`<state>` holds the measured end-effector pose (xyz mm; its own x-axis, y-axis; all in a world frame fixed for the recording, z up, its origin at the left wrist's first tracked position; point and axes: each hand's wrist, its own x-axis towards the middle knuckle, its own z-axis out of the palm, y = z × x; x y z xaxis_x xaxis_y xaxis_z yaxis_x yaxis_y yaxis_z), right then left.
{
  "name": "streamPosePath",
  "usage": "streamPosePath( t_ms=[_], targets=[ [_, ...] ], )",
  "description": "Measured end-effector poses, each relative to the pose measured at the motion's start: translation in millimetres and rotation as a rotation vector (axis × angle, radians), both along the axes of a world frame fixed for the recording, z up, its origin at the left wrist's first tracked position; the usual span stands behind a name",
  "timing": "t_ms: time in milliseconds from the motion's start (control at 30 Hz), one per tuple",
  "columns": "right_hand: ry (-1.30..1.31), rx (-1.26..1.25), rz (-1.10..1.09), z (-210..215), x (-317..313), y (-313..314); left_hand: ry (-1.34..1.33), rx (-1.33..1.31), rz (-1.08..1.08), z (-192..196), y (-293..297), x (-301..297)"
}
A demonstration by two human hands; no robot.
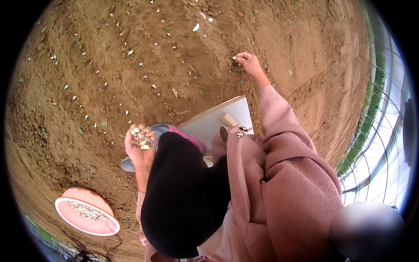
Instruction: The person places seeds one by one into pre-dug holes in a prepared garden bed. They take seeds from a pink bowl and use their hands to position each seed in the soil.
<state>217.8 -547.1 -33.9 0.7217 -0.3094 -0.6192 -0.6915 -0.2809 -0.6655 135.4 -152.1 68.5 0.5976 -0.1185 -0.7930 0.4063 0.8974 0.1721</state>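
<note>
My left hand [139, 150] is cupped palm up beside my knee, its fingers curled round a small heap of garlic cloves [142, 136]. Out to the front right, my right hand [249, 63] pinches a single pale garlic clove [234, 57] between thumb and fingertips, just over the brown soil [209, 74]. Whether that clove touches the ground I cannot tell. Many other cloves stand or lie in loose rows across the soil ahead and to the left, one of them a clove [130, 52] near the middle of the rows.
A pink basin [109, 205] with many cloves inside sits on the soil at lower left. Beside my legs lies a pale board [233, 111] with a wooden block on it. Along the right edge run a grass strip [355, 148] and a wire fence [379, 131] before white sheeting.
</note>
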Motion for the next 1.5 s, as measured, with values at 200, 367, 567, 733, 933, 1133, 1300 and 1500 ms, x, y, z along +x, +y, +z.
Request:
streamPosePath(
  t_ms=[200, 367, 567, 733, 933, 1133, 1300, 1500],
  targets=[
    [0.055, -0.259, 0.152, -9.3, 3.5, 6.2, 0.018, -0.011, 0.017, -1.3, 0.6, 1.0],
    [0.032, -0.734, 0.467, -20.9, 12.9, 21.3, -0.003, -0.027, 0.018, -7.8, 2.2, 3.5],
    [-0.256, -0.842, 0.445, 4.7, 76.0, 48.2, -0.004, -0.061, 0.051, -8.6, 5.2, 4.0],
    [-0.313, -0.84, 0.54, -22.7, 138.2, 58.9, 0.012, -0.041, 0.049, -11.6, 7.5, 0.3],
    [-0.277, -0.451, 0.418, -32.7, 134.2, 34.8, 0.002, -0.026, 0.064, -12.6, 15.0, 0.6],
    [-0.112, 0.311, -0.13, -11.4, 88.1, 15.5, 0.008, -0.041, 0.054, -15.6, 11.6, 1.8],
    [-0.033, 0.044, 0.079, -17.8, 68.6, 5.0, -0.001, -0.044, 0.035, -14.7, 2.2, 4.8],
    [-0.203, -0.644, 0.493, -7.3, 49.4, 26.1, 0.024, -0.042, 0.056, -12.0, 3.6, 4.7]
  ],
)
